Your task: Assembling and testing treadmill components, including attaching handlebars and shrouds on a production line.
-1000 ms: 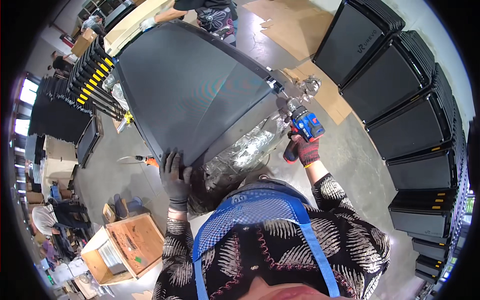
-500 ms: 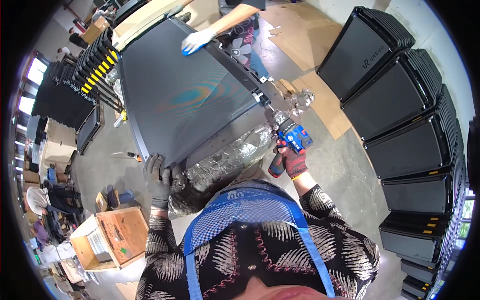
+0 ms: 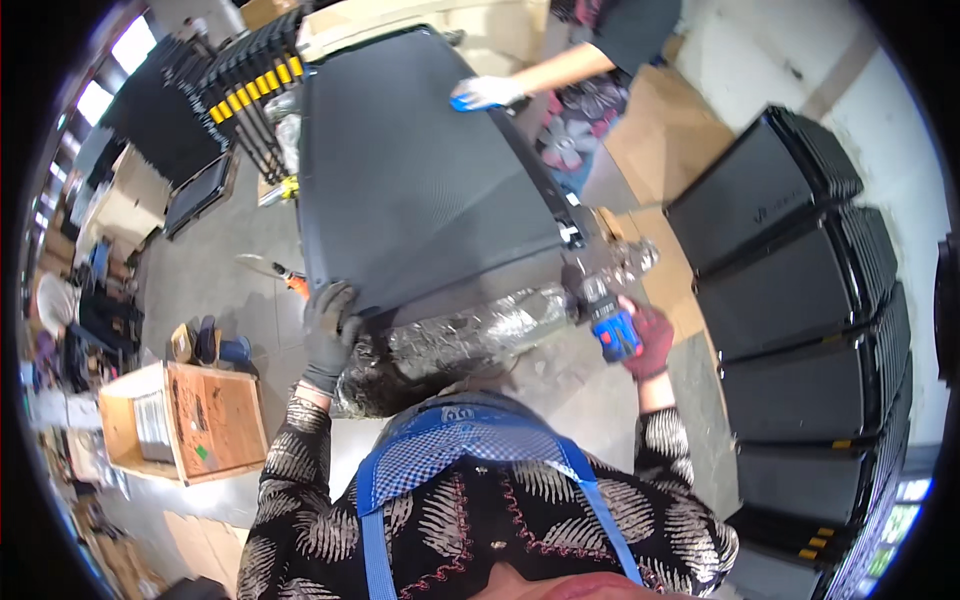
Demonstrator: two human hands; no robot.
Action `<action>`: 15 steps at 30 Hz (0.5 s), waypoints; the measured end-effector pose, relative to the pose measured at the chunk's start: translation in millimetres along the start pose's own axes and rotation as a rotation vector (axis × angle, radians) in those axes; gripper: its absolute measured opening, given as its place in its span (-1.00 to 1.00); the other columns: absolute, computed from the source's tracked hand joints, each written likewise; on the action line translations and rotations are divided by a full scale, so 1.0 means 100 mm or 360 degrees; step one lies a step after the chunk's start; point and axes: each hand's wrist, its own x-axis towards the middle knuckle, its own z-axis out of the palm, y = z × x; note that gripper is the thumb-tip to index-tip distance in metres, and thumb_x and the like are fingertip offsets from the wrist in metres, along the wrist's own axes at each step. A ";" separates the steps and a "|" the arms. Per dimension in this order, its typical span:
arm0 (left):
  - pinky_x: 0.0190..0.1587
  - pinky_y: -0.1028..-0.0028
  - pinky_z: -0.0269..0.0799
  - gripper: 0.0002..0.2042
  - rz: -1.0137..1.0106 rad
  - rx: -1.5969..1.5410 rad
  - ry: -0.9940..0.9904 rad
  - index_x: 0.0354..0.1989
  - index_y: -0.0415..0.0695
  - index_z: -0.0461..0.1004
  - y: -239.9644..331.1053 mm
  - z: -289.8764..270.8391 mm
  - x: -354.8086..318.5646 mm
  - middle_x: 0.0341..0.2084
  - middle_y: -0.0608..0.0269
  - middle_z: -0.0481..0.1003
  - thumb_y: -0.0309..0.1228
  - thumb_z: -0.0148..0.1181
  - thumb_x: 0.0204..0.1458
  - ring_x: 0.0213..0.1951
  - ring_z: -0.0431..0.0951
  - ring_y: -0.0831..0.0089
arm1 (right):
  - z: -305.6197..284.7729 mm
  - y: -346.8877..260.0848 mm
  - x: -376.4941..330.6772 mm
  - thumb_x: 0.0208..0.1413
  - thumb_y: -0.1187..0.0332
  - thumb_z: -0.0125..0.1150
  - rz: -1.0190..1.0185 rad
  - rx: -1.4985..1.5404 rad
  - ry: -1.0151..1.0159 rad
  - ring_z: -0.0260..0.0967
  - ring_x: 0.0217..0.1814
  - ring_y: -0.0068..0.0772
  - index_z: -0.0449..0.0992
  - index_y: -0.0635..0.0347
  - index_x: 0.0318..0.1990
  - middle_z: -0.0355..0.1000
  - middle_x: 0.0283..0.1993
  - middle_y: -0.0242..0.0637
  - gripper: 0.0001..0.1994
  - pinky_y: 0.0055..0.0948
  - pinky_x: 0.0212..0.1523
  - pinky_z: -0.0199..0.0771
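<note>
The left hand (image 3: 327, 335), in a dark grey glove, lay spread and pressed flat on the near corner of the big dark-grey ribbed plastic panel (image 3: 425, 190) — a bracing hold, it seemed, keeping the slab from shifting while the tool worked at its other corner. The right hand (image 3: 652, 342), in a red-and-black glove, was curled tight around the grip of a blue-and-black cordless drill (image 3: 605, 318), its nose aimed up at the panel's near right corner, right by a small metal fitting (image 3: 570, 233) on the edge.

The panel filled the centre of the frame, tilted away toward the upper part, broad and matte with fine ribbing and a darker rim. Under its near edge sat a crinkled silver foil wrapping (image 3: 450, 345), shiny and bulging, likely padding or cover for whatever the slab rested on.

At the top centre a co-worker's hand in a blue glove (image 3: 478, 95) rested on the far edge — steadying that end, by the look of it. Stacked black cases (image 3: 790, 300) lined the right of the frame; an open wooden crate (image 3: 190, 420) stood at lower left on the concrete floor (image 3: 200, 290).
</note>
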 end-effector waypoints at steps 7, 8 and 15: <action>0.19 0.31 0.19 -0.59 -0.0562 -0.1487 0.0328 0.11 -0.25 0.28 -0.44 -0.03 -0.17 0.04 0.07 0.35 -0.32 0.02 0.12 0.14 0.30 0.27 | 0.82 -1.32 -0.86 -0.12 0.24 0.24 0.0079 0.0505 -0.0528 0.44 -0.30 -0.22 0.45 0.04 -0.11 0.46 -0.33 -0.34 -0.65 -0.28 -0.30 0.48; 0.20 0.31 0.17 -0.57 -0.0615 -0.1881 0.0391 0.15 -0.26 0.24 -0.54 -0.06 -0.19 0.05 0.06 0.34 -0.30 -0.01 0.15 0.15 0.29 0.27 | 0.88 -1.66 -0.85 -0.08 0.25 0.21 -0.0135 0.0275 -0.0662 0.45 -0.30 -0.25 0.44 0.05 -0.09 0.46 -0.34 -0.35 -0.66 -0.26 -0.29 0.48; 0.20 0.33 0.19 -0.57 -0.0904 -0.2032 0.0252 0.20 -0.23 0.19 -1.60 -0.27 -1.23 0.08 0.05 0.32 -0.26 -0.11 0.23 0.13 0.32 0.28 | 1.02 -3.29 -0.64 0.11 0.26 0.05 -0.0190 0.1354 -0.0569 0.42 -0.14 -0.27 0.33 0.20 0.03 0.43 -0.10 -0.16 -0.64 -0.33 -0.21 0.47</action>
